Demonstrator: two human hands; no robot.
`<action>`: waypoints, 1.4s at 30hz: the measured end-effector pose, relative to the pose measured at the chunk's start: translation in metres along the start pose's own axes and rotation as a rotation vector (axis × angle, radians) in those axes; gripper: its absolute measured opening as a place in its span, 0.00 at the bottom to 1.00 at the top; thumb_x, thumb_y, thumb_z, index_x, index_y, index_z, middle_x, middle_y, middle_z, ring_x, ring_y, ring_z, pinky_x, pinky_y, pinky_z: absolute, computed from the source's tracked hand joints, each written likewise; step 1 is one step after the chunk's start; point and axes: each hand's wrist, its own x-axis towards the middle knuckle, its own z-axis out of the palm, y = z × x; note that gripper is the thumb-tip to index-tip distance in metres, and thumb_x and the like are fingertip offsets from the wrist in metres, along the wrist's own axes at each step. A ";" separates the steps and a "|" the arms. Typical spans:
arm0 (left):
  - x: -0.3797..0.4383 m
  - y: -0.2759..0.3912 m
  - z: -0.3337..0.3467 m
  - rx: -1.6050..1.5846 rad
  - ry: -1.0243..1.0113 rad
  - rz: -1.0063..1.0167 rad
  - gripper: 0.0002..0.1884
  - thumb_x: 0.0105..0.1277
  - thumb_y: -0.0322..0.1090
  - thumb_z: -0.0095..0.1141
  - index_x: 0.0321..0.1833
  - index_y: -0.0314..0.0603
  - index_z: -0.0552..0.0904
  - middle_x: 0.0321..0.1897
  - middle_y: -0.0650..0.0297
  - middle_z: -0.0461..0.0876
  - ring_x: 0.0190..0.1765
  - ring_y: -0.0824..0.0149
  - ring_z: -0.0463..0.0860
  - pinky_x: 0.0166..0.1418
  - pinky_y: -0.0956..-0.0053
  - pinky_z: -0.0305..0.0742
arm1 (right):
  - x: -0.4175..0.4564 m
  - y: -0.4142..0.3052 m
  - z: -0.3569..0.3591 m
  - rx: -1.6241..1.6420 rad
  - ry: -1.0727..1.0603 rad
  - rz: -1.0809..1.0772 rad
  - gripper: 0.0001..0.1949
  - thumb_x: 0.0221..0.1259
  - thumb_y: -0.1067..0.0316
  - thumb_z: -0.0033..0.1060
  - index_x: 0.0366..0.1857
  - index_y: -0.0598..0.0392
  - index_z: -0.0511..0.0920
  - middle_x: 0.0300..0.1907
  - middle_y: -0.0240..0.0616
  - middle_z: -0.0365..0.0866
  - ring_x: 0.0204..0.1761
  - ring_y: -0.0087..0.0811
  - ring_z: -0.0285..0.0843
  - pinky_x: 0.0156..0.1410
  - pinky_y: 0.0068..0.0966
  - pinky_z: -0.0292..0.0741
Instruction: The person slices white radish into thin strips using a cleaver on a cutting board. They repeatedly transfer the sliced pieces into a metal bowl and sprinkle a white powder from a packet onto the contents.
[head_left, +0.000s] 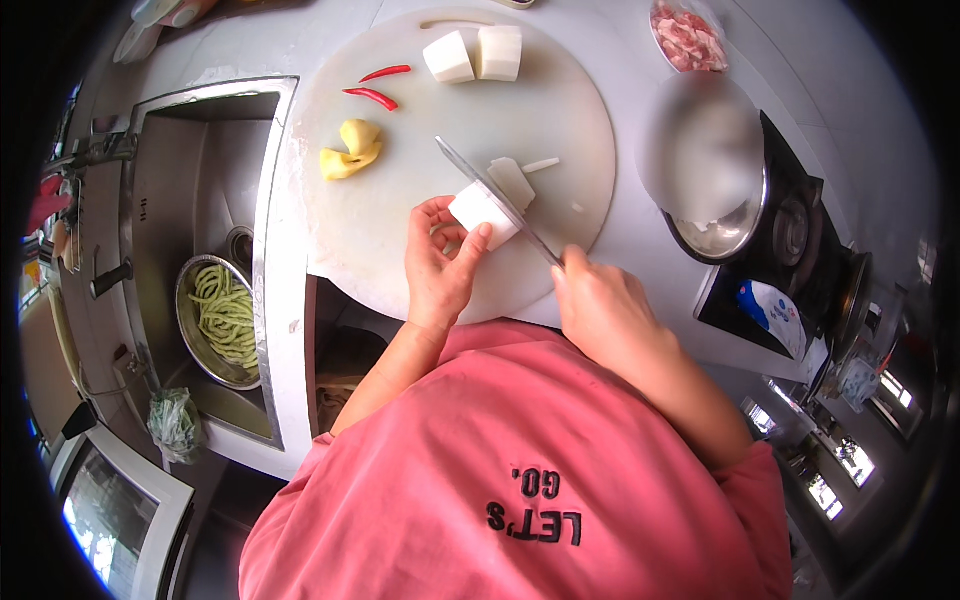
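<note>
My left hand (444, 259) grips a white block of peeled radish (480, 208), thumb on the near side and fingers around its left end. In my right hand (606, 296) is the handle of a kitchen knife (499, 196), whose blade lies along the right face of the block. Just beyond the blade are a flat radish slice (513, 182) and a thin strip (541, 165). All of this rests on a round white cutting board (390, 225). Two more radish blocks (499, 54) stand at its far side. Two red chillies (373, 98) and pieces of peeled ginger (352, 154) lie to the left.
On the left is a steel sink (210, 157) holding a metal bowl (184, 304) of long green strips (225, 311). To the right are a metal pan (716, 232), partly blurred, and a black cooktop (791, 225). Raw meat (686, 39) sits in a bowl at the back right.
</note>
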 end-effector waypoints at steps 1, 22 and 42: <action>-0.001 0.001 0.001 -0.007 0.002 -0.003 0.26 0.65 0.30 0.68 0.61 0.36 0.68 0.51 0.57 0.76 0.42 0.72 0.79 0.47 0.74 0.79 | 0.007 0.005 0.014 -0.009 0.036 -0.013 0.11 0.71 0.66 0.54 0.32 0.62 0.72 0.18 0.52 0.79 0.23 0.53 0.82 0.29 0.44 0.79; 0.004 -0.001 0.001 -0.010 0.015 0.004 0.27 0.64 0.34 0.69 0.59 0.35 0.68 0.48 0.57 0.77 0.41 0.72 0.79 0.47 0.74 0.78 | -0.026 -0.007 -0.010 0.041 0.135 -0.069 0.10 0.70 0.67 0.55 0.32 0.62 0.72 0.22 0.50 0.81 0.23 0.51 0.82 0.29 0.43 0.78; 0.002 -0.013 -0.002 -0.078 0.031 0.021 0.30 0.62 0.28 0.70 0.62 0.37 0.66 0.51 0.58 0.75 0.42 0.73 0.80 0.50 0.75 0.79 | 0.016 0.007 0.016 -0.016 0.135 -0.113 0.11 0.70 0.66 0.56 0.31 0.60 0.71 0.19 0.49 0.79 0.22 0.51 0.82 0.27 0.44 0.78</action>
